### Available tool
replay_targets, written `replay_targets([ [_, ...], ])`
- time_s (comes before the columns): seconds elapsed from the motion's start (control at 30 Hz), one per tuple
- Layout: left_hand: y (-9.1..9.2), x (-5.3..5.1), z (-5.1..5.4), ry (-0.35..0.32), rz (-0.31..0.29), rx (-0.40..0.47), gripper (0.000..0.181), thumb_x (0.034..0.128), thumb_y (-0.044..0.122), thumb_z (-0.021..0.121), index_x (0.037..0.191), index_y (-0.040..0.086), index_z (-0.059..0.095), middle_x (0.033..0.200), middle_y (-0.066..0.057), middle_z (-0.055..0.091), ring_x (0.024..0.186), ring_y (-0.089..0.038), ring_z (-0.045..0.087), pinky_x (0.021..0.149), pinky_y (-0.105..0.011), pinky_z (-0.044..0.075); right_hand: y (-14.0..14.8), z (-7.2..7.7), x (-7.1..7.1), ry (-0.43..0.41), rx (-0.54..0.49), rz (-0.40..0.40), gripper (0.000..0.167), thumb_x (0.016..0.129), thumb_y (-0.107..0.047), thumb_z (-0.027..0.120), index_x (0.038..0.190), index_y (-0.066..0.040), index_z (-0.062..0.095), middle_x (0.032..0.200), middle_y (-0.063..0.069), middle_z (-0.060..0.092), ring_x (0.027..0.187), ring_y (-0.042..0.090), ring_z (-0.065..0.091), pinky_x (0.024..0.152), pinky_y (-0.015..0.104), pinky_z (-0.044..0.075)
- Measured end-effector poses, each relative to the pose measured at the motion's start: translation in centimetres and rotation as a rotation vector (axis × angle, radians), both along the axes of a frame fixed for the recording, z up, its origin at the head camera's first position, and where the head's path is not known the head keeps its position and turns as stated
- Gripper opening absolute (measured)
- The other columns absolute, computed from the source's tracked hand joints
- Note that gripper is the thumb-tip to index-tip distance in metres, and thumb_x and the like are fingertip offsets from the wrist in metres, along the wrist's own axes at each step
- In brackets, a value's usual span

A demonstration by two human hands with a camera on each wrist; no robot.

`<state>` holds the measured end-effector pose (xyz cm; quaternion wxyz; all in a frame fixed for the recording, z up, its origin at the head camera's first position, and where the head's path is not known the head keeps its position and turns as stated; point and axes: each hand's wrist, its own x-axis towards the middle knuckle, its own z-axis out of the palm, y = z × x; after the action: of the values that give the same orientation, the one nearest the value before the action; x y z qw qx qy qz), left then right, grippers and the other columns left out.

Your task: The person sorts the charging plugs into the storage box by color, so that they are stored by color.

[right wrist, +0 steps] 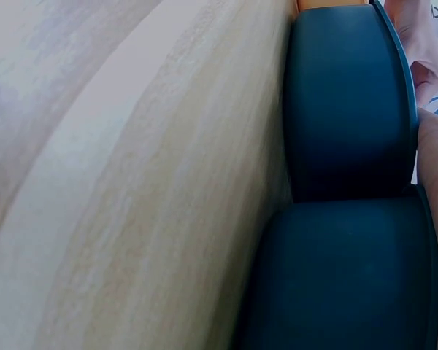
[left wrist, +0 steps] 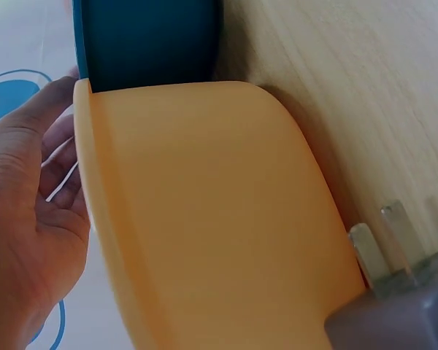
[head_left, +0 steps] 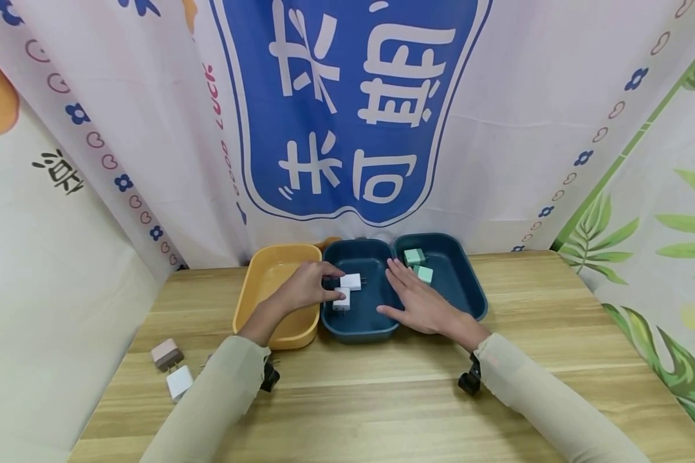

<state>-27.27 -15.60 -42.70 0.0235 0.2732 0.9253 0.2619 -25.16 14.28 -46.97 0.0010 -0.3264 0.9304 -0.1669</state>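
Note:
My left hand (head_left: pixel 308 286) reaches into the middle dark blue bin (head_left: pixel 376 325), thumb and forefinger at either side of a white plug charger (head_left: pixel 351 281). A second white charger (head_left: pixel 342 299) lies just below, by the thumb tip. In the left wrist view the left hand (left wrist: pixel 29 197) is partly hidden behind the bin rims. My right hand (head_left: pixel 419 302) lies over the adjoining rims of the two blue bins, fingers extended. Near its fingertips, two green chargers (head_left: pixel 414 257) sit in the right dark blue bin (head_left: pixel 477 302).
To the left stands a yellow bin (head_left: pixel 249 283). On the wooden table (head_left: pixel 370 405), a pink-brown charger (head_left: pixel 166 354) and a white charger (head_left: pixel 179 383) lie at the left, with metal prongs showing beside the left sleeve. A printed curtain (head_left: pixel 498 161) hangs behind the bins.

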Motion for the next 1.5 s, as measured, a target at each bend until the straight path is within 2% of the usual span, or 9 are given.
replay_targets([
  [0.43,-0.8,1.5,1.2,-0.024,0.020,0.003,0.052,0.0890,0.027,0.089,0.131,0.002,0.073,0.129,-0.014,0.074,0.114,-0.033,0.070,0.100,-0.043,0.060,0.0,0.1,0.0,-0.002,0.010,-0.001,0.097,0.104,-0.070,0.046,0.165,0.002,0.022,0.177,0.016,0.008,0.164,0.031,0.005,0.130,0.057,0.018],
  [0.67,-1.8,2.9,1.7,0.038,0.012,0.005,0.050,0.0862,0.026,0.091,0.127,0.002,0.075,0.125,-0.013,0.075,0.111,-0.031,0.071,0.098,-0.046,0.060,0.0,0.0,0.0,0.011,0.005,0.000,0.097,0.104,-0.068,0.048,0.164,0.005,0.025,0.177,0.018,0.010,0.164,0.032,0.007,0.130,0.057,0.018],
  [0.9,-2.8,4.4,1.7,0.046,-0.010,0.046,0.050,0.0850,0.025,0.092,0.126,0.001,0.076,0.121,-0.016,0.076,0.108,-0.033,0.071,0.094,-0.049,0.061,0.0,0.0,0.0,0.005,0.005,0.002,0.097,0.104,-0.068,0.048,0.164,0.004,0.025,0.177,0.018,0.010,0.164,0.031,0.006,0.130,0.057,0.018],
  [1.27,-4.2,6.3,2.3,0.145,-0.046,0.062,0.046,0.0831,0.026,0.093,0.120,0.004,0.078,0.117,-0.009,0.078,0.104,-0.025,0.073,0.091,-0.042,0.063,0.0,-0.1,-0.1,0.009,0.010,0.002,0.097,0.104,-0.069,0.048,0.165,0.004,0.024,0.177,0.018,0.010,0.164,0.031,0.006,0.130,0.057,0.018],
  [1.5,-5.7,8.0,2.2,0.136,-0.032,0.083,0.046,0.0834,0.025,0.093,0.121,0.004,0.077,0.119,-0.010,0.077,0.107,-0.028,0.073,0.092,-0.048,0.062,-0.1,0.1,0.1,0.005,0.008,0.002,0.098,0.104,-0.069,0.048,0.164,0.004,0.025,0.176,0.019,0.010,0.164,0.032,0.007,0.130,0.057,0.018],
])
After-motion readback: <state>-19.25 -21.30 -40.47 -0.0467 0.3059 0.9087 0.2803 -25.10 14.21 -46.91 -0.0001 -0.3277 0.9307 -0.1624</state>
